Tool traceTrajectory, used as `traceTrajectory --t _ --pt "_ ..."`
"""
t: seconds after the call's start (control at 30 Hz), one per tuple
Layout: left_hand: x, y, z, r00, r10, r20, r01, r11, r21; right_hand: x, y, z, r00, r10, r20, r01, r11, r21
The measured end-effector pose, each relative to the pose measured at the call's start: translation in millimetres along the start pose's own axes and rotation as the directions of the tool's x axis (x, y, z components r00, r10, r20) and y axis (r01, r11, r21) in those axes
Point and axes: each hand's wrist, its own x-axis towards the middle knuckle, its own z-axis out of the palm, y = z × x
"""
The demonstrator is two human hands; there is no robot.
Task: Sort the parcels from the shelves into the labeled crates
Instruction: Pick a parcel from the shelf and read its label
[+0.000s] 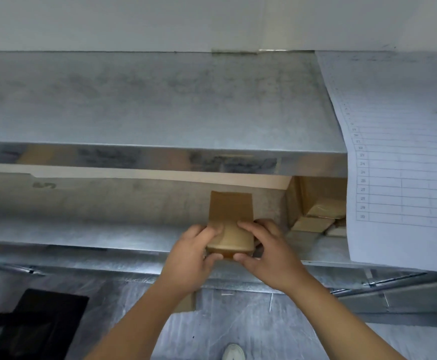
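A small brown cardboard parcel (230, 219) wrapped in tape lies at the front edge of the middle metal shelf (95, 235). My left hand (190, 258) grips its left side, fingers on top and thumb under the front. My right hand (266, 253) grips its right side the same way. More brown parcels (316, 203) are stacked further right on the same shelf, partly hidden behind a hanging sheet.
An upper metal shelf (147, 105) juts out above the parcel. A ruled, numbered paper sheet (404, 162) hangs at the right. A black crate (38, 323) sits on the floor at lower left. A white shoe (234, 352) shows at the bottom.
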Motion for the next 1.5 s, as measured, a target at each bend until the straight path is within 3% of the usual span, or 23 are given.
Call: traceTrajectory --t 0.23,0.33,0.43,0.53,0.67,0.8,0.9,1.03,1.17,1.37,1.5 --pt "-46.5 -17.8 -48.1 0.996 -0.009 -0.084 0.014 0.998 0.059 31.1 -58.8 19.4 0.998 0.007 -0.059 0.006 0.975 0.223" --pt "-79.5 -24.5 -63.7 0.990 0.002 -0.138 0.009 0.997 0.081 47.3 -89.5 34.7 0.996 0.075 0.054 -0.085 0.972 0.218" --pt "-118.3 -34.6 -79.3 0.984 -0.030 -0.178 0.049 0.993 0.103 55.2 -120.9 61.8 0.981 0.047 0.186 -0.086 0.975 0.206" --pt "-158.9 -53.4 -96.6 0.969 -0.114 -0.218 0.129 0.990 0.056 47.5 -153.2 95.7 0.973 -0.053 0.223 0.006 0.979 0.204" --pt "-210.7 -79.2 -129.6 0.921 -0.311 -0.233 0.272 0.945 -0.184 24.1 -198.2 139.6 0.962 -0.190 0.199 0.162 0.976 0.146" --pt "-254.0 -95.4 -170.1 0.882 -0.353 -0.313 0.219 0.894 -0.390 -5.8 -236.2 187.1 0.942 -0.325 0.088 0.315 0.942 0.115" --pt "-287.3 -108.7 -202.8 0.806 -0.454 -0.379 0.248 0.842 -0.480 -28.1 -265.2 219.5 0.877 -0.473 0.087 0.472 0.881 0.029" --pt "-328.9 -125.9 -241.9 0.751 -0.560 -0.351 0.312 0.769 -0.559 -57.3 -302.2 261.5 0.720 -0.693 0.039 0.694 0.720 -0.014" --pt "-369.6 -140.4 -265.8 0.729 -0.577 -0.369 0.367 0.784 -0.501 -76.7 -329.0 289.6 0.671 -0.725 0.158 0.723 0.686 0.081" --pt "-439.4 -159.7 -281.8 0.658 -0.599 -0.456 0.458 0.799 -0.389 -83.0 -374.3 327.9 0.734 -0.612 0.294 0.555 0.791 0.259" --pt "-474.9 -162.7 -283.9 0.594 -0.585 -0.551 0.518 0.803 -0.294 -76.0 -402.9 351.2 0.637 -0.651 0.414 0.596 0.756 0.272"
